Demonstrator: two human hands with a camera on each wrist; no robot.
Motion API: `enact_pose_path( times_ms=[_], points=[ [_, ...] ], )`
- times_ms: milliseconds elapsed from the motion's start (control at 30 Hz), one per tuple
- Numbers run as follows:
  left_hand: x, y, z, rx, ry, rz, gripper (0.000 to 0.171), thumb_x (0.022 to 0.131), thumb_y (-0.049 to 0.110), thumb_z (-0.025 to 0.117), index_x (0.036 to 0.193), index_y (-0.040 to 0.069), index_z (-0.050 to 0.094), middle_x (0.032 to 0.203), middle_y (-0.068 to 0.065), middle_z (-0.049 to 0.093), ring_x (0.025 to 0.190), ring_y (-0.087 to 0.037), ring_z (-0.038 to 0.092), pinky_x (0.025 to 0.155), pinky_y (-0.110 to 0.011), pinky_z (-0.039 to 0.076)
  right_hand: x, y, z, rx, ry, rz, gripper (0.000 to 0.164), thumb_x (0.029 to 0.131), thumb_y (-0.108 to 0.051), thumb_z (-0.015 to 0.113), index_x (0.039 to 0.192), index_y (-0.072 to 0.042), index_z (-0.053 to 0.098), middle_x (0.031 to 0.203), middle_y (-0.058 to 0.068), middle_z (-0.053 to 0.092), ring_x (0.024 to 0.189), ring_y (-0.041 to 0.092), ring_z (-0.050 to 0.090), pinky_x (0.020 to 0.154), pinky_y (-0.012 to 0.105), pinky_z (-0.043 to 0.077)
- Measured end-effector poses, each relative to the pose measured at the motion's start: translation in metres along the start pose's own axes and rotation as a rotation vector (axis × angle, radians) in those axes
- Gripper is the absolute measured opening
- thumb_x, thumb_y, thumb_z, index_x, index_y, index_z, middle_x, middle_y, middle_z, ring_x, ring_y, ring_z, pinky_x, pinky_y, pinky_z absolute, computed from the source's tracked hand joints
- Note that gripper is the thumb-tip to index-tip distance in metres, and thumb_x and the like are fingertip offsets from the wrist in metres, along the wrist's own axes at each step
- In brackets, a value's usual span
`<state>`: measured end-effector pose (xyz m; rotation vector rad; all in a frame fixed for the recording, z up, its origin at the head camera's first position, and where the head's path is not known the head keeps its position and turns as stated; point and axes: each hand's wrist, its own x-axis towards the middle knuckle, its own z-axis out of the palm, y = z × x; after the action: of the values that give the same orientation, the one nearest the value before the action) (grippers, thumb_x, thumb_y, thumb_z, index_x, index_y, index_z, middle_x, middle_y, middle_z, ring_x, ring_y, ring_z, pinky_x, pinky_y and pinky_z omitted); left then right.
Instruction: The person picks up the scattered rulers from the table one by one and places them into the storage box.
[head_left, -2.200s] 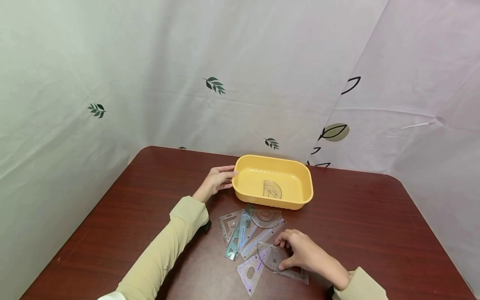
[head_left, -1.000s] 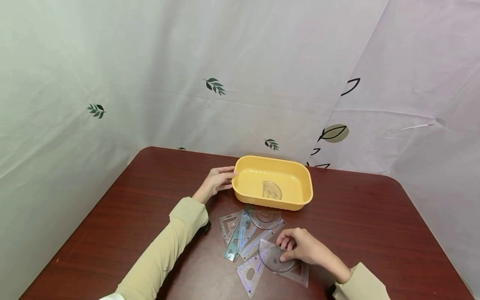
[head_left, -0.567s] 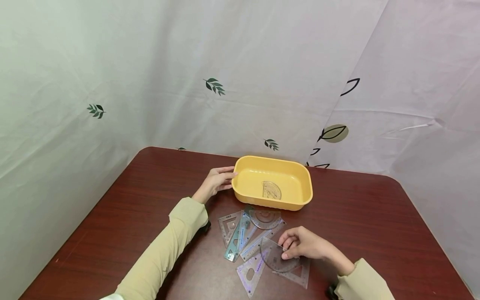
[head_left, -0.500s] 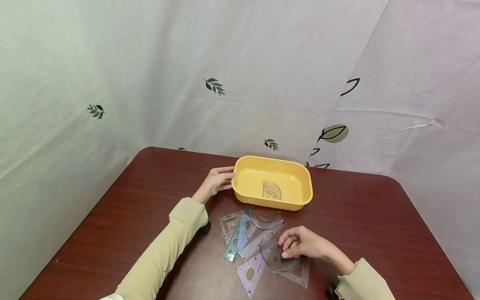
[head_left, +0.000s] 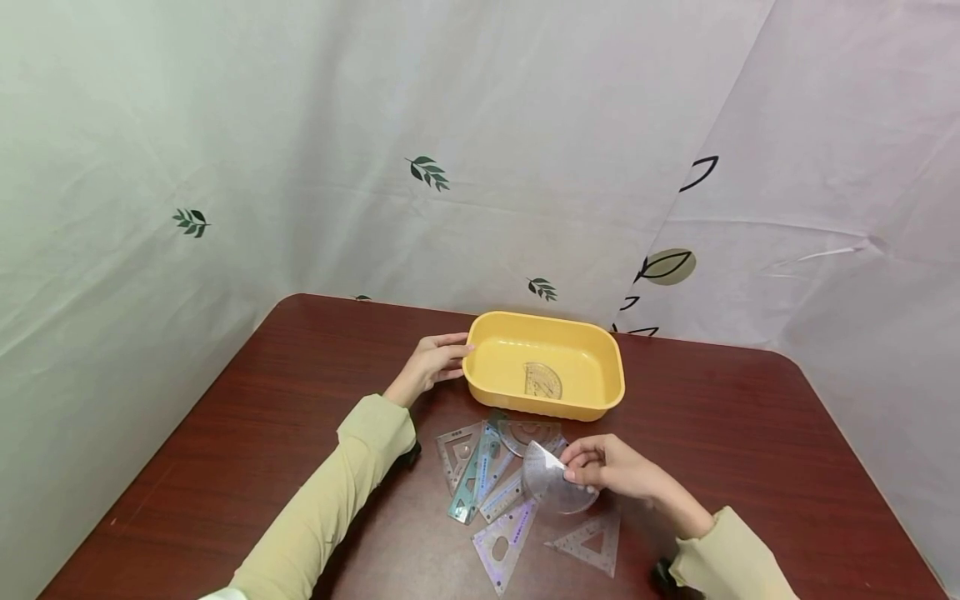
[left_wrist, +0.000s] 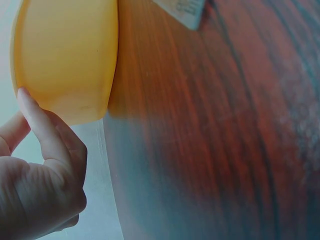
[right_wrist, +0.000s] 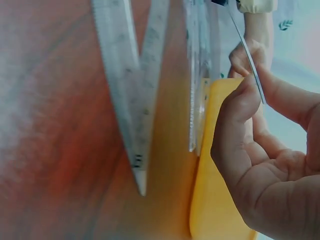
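My right hand [head_left: 618, 471] pinches a clear protractor [head_left: 550, 483] by its straight edge, raised and tilted over the other drawing tools. In the right wrist view the protractor [right_wrist: 248, 57] is seen edge-on between thumb and finger. My left hand [head_left: 431, 364] holds the left end of a yellow plastic basin [head_left: 487, 400], fingertips at its rim. In the left wrist view, fingers [left_wrist: 45, 125] lie against the basin's wall [left_wrist: 70, 60]. Inside the basin lies a small clear protractor [head_left: 542, 381]. A clear set square [head_left: 600, 546] lies flat below my right hand.
In front of the basin are a purple-tinted set square [head_left: 504, 546], a teal ruler [head_left: 465, 496], another clear set square [head_left: 452, 442], a second large protractor [head_left: 528, 435] and straight rulers [head_left: 502, 500], partly overlapping. A patterned cloth [head_left: 480, 167] hangs behind the brown table [head_left: 712, 433].
My right hand has lifted the protractor off the set square, up and slightly toward the basin, tilting it. The set square beneath is now uncovered. My left hand and the basin have stayed in place.
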<state>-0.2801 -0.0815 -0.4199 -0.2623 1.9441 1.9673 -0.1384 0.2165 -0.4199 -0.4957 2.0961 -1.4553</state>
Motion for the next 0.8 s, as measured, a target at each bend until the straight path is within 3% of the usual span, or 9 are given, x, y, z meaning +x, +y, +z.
enact_pose_path(
  times_ms=[167, 467, 800],
  points=[
    [0.001, -0.001, 0.0, -0.003, -0.001, -0.001, 0.047, 0.088, 0.015, 0.071, 0.133, 0.011, 0.058, 0.099, -0.008, 0.071, 0.062, -0.007, 0.065, 0.057, -0.018, 0.057, 0.001, -0.009, -0.005, -0.016, 0.042, 0.013, 0.03, 0.089, -0.008, 0.065, 0.106, 0.016, 0.058, 0.08, 0.001, 0.06, 0.064, 0.004, 0.054, 0.054, 0.017, 0.047],
    [0.003, -0.003, 0.0, -0.012, -0.011, 0.012, 0.048, 0.09, 0.013, 0.069, 0.136, 0.01, 0.055, 0.118, -0.016, 0.066, 0.069, -0.008, 0.068, 0.06, -0.019, 0.058, 0.004, -0.022, -0.014, -0.038, 0.132, 0.014, 0.03, 0.087, -0.009, 0.067, 0.105, 0.014, 0.061, 0.08, 0.003, 0.063, 0.063, 0.005, 0.056, 0.056, 0.019, 0.049],
    [0.003, -0.003, -0.001, -0.011, -0.004, 0.014, 0.047, 0.089, 0.014, 0.07, 0.134, 0.012, 0.057, 0.109, -0.012, 0.069, 0.068, -0.008, 0.067, 0.059, -0.019, 0.058, 0.012, -0.037, -0.027, -0.041, 0.178, 0.047, 0.031, 0.087, -0.011, 0.069, 0.106, 0.013, 0.061, 0.078, -0.003, 0.063, 0.063, 0.004, 0.055, 0.056, 0.017, 0.048]
  ],
)
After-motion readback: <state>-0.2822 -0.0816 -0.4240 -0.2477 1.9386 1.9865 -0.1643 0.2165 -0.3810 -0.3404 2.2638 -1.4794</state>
